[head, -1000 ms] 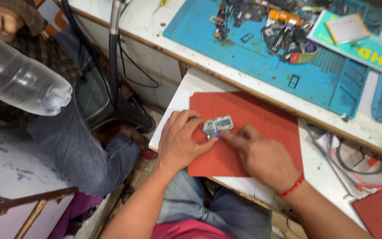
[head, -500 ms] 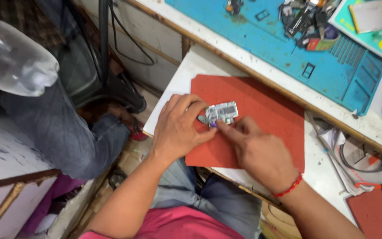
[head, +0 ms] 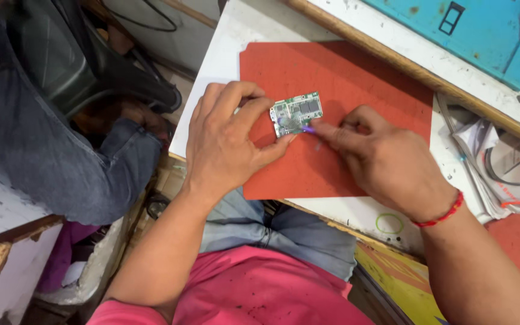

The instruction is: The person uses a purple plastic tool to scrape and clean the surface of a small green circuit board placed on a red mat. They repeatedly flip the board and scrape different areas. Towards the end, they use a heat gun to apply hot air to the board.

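A: Fingers of the left hand (head: 227, 144) are curled round the small green circuit board (head: 296, 113); the thumb tip is pressed at its lower edge, the index finger is bent over its upper left corner. Clamped on the board, then.

B: And the right hand (head: 386, 162)?

A: Its fingertips are pinched together on a thin purple-tipped tool (head: 306, 128), with the tip laid on the board's lower right part. What kind of tool cannot be told, too little of it is seen.

B: Board location?

A: Centre of the frame, slightly above the middle, on the red work mat (head: 362, 78). It is held at the mat's left part, tilted a little, right end higher. Silver shield cans and dark chips are seen on its face.

B: Mat placement?

A: It is laid on a white tabletop (head: 224, 54), running from upper centre to centre right. A red thread bracelet (head: 440, 215) is worn on the right wrist.

B: Surroundings?

A: A blue repair mat (head: 489, 36) is seen at upper right, beyond a wooden strip (head: 416, 69). Loose papers and a cable (head: 501, 162) are piled at the right edge. A leg in blue jeans (head: 49, 162), another person's, is seen at the left. A pink shirt (head: 254, 289) is visible at the bottom centre.
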